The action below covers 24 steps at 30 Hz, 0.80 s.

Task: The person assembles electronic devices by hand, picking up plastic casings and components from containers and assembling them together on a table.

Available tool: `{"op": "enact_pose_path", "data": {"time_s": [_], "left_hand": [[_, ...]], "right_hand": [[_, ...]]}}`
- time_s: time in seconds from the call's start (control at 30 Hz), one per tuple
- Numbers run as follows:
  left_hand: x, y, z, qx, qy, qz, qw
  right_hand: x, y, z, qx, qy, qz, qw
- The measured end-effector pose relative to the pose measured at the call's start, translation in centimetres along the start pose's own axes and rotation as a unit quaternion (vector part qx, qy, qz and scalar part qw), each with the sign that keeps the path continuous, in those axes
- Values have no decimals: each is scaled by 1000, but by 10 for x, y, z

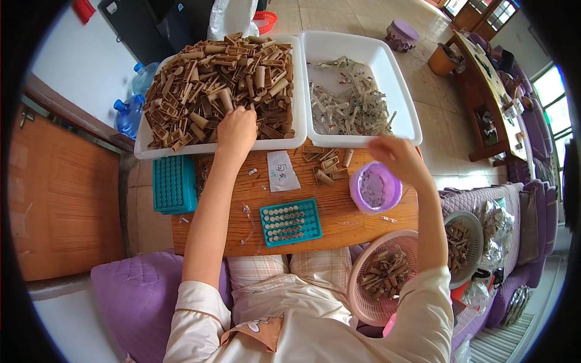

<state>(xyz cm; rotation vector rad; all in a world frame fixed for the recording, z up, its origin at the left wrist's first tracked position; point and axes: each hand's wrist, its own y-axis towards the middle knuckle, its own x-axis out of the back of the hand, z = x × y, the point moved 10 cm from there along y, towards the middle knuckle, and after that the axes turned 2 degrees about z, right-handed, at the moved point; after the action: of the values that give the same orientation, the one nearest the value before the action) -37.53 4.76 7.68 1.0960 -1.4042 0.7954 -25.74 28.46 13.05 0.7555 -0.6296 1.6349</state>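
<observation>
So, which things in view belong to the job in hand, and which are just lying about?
Likely the job's:
brown tubular plastic casings, left hand among them
translucent plastic strips in the right white plastic bin
teal rectangular tray of small round pieces
round purple bowl near the right hand

Apparently lying about:
blue translucent water bottles
round purple stool
round red basket

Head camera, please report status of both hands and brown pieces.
Left hand at brown pieces, grip unclear. Right hand by right white tub, grip unclear. Loose pieces near purple bowl.
</observation>
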Motion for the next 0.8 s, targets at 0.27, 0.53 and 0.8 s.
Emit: {"op": "enact_pose_path", "data": {"time_s": [0.27,0.53,0.8], "left_hand": [[24,-13,-5,4,-114,-82,990],[37,-20,-5,-58,-124,-157,978],[50,-27,5,48,-345,-126,929]], "right_hand": [[-89,128,-91,-19,-187,171,967],[-13,122,-77,-39,65,-70,995],[23,85,-30,89,640,-84,759]]}}
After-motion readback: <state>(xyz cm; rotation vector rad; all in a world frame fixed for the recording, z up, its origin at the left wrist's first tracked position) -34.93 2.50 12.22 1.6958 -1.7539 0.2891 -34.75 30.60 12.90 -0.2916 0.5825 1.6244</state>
